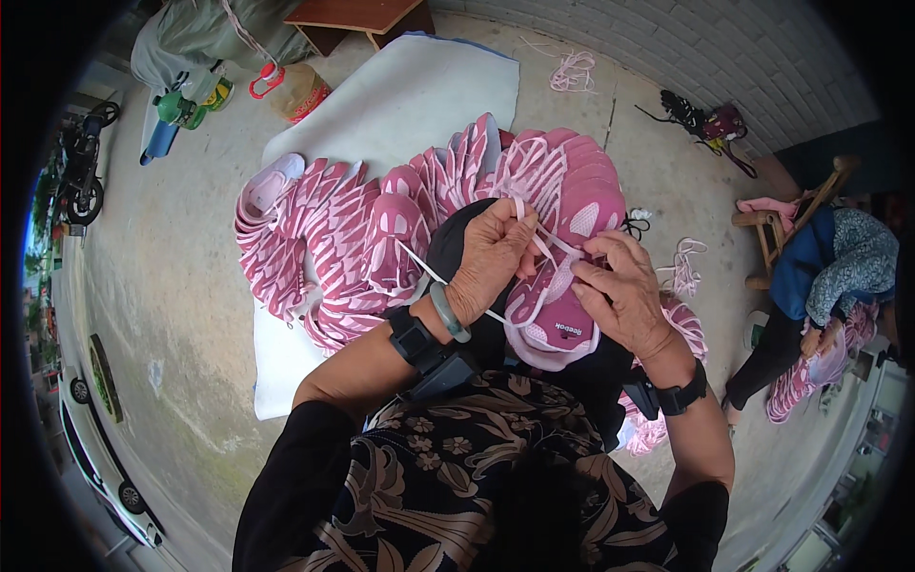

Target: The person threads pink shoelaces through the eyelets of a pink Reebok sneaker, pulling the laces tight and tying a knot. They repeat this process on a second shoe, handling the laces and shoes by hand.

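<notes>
A pink shoe upper (577,319) with paler pink panels rests across my dark-trousered lap. My left hand (496,243) pinches a pale shoelace (519,207) just above the lace holes. One length of the same lace runs left past my wrist; another loops over the upper. My right hand (624,296) grips the upper's far right side, thumb and fingers bent at the lacing edge; its fingertips are partly hidden. Just beyond both hands, rows of nested pink shoe uppers (334,238) curve over a pale sheet.
The white sheet (410,95) lies on the concrete floor. Bottles (295,93) stand at the far left. Loose laces (572,71) lie near the brick wall, more (684,267) at right. Another person (848,267) handles pink uppers at right, by a wooden chair (762,229).
</notes>
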